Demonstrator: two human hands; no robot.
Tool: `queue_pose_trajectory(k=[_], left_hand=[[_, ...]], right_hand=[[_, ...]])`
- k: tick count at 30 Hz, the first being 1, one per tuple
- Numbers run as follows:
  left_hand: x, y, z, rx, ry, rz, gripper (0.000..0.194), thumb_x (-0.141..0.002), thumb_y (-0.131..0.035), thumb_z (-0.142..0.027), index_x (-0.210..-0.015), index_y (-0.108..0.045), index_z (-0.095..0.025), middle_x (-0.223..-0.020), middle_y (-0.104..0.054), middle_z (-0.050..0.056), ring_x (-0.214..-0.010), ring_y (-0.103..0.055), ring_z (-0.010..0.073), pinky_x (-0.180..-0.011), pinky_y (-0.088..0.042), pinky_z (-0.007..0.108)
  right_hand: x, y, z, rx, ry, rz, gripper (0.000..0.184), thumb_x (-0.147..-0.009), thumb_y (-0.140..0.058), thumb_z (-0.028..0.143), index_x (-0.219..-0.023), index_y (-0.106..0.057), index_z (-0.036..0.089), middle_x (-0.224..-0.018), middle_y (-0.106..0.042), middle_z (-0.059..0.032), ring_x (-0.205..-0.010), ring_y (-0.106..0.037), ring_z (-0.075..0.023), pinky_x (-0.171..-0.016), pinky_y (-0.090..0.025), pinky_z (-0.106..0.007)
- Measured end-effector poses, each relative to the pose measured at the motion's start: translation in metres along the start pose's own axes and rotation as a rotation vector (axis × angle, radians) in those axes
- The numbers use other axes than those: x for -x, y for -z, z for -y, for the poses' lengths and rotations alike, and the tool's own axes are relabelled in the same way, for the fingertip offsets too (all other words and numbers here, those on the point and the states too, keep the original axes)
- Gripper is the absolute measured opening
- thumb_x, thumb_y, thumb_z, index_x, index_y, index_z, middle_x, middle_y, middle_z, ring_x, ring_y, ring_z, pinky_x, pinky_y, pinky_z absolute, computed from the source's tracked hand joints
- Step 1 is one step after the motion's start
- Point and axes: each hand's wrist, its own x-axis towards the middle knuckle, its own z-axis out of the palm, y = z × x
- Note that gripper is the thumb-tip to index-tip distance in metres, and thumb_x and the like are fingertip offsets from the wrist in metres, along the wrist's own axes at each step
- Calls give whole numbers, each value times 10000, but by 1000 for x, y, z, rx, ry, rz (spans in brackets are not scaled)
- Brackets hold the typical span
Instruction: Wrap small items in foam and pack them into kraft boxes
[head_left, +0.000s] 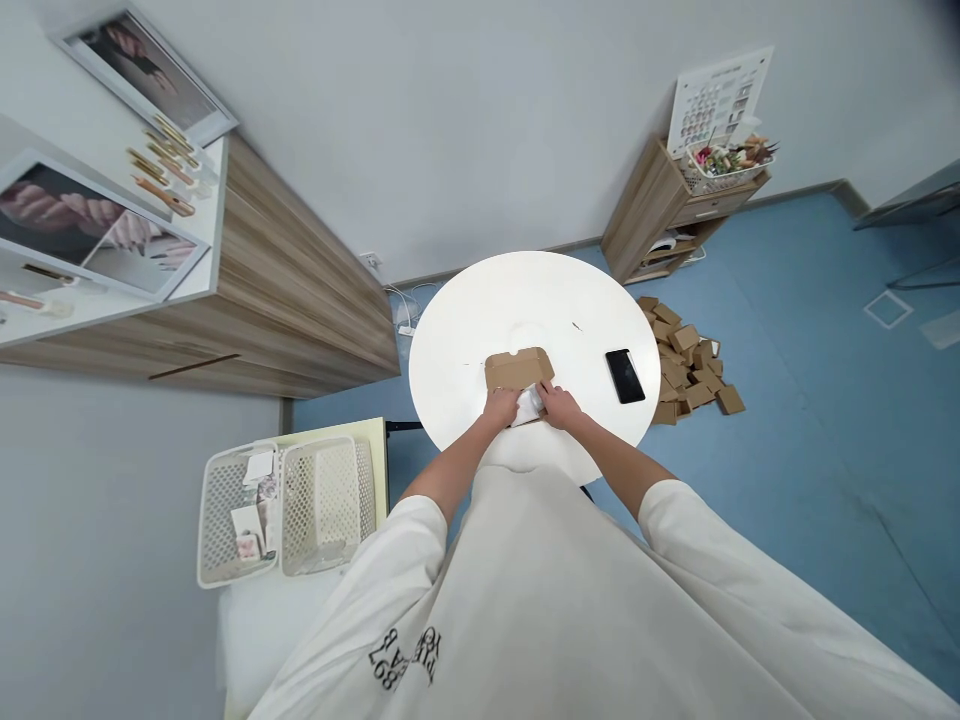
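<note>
On the round white table (480, 310), close to my body, lies a small brown cardboard box (519, 369) with its lid folded up and away from me. White and silvery contents (528, 405) show in the box between my hands. My left hand (501, 406) is at the box's left side, fingers curled over the edge. At the right side, my right hand (558, 404) has its fingers on the contents and the box edge. Too small to make out is what exactly each set of fingertips pinches.
A black phone (625, 376) lies to the right on the table. Several folded cardboard boxes (690, 360) are heaped on the floor beyond it. Two white baskets (319, 510) stand at the lower left. Wooden cabinets (300, 270) flank the table at left and back right.
</note>
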Motion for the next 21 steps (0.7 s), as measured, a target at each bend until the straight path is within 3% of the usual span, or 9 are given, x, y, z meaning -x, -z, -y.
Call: queue_pose_trajectory(k=[4, 7, 10, 14, 16, 18, 21], left_hand=[[16, -12, -5, -277, -87, -23, 311, -963, -505, -220, -1244, -636, -186, -1263, -614, 159, -1214, -553, 321, -1060, -381, 473], [34, -21, -3, -360, -151, 55, 299, -951, -471, -171, -1179, -661, -206, -1232, -627, 133, -1177, -564, 297, -1028, -412, 454], [48, -27, 2, -408, -224, 139, 288, -905, -526, -140, -1136, -672, -228, -1278, -616, 104, -1181, -570, 285, -1049, -403, 461], [55, -27, 9, -326, -253, 112, 339, -871, -528, -87, -1142, -658, -244, -1305, -609, 75, -1206, -570, 269, -1063, -408, 448], [53, -23, 14, -225, -209, 34, 338, -886, -503, -94, -1153, -646, -246, -1264, -623, 73, -1183, -585, 258, -1038, -439, 431], [48, -16, 19, -107, -84, -122, 312, -907, -490, -126, -1165, -628, -235, -1233, -621, 90, -1178, -586, 259, -1023, -459, 423], [33, -1, 26, 114, 219, -371, 297, -925, -502, -202, -1213, -573, -212, -1276, -580, 129, -1214, -569, 261, -1037, -456, 421]], right_hand=[[1, 0, 0, 42, 3, 12, 844, -812, -697, 242, -1548, -285, 244, -1568, -348, -140, -1149, -536, -333, -909, -474, -414], [1, -1, 0, 58, 10, 8, 847, -829, -703, 285, -1556, -270, 237, -1570, -341, -147, -1148, -539, -331, -911, -474, -411], [1, -1, -1, 62, 12, 10, 863, -831, -702, 297, -1567, -255, 230, -1576, -332, -154, -1154, -539, -334, -917, -475, -414], [9, -3, -1, 50, 27, -20, 864, -837, -674, 284, -1579, -236, 222, -1611, -275, -154, -1231, -495, -353, -957, -464, -441], [16, -5, -1, 11, 43, -76, 820, -847, -658, 304, -1566, -271, 226, -1620, -255, -147, -1276, -461, -357, -992, -451, -461], [21, -5, -1, -86, 19, -175, 749, -857, -638, 330, -1534, -334, 230, -1606, -279, -141, -1304, -445, -349, -1031, -436, -472], [18, -2, -3, -374, -192, -338, 656, -894, -557, 365, -1504, -380, 202, -1540, -370, -164, -1296, -482, -316, -1053, -450, -453]])
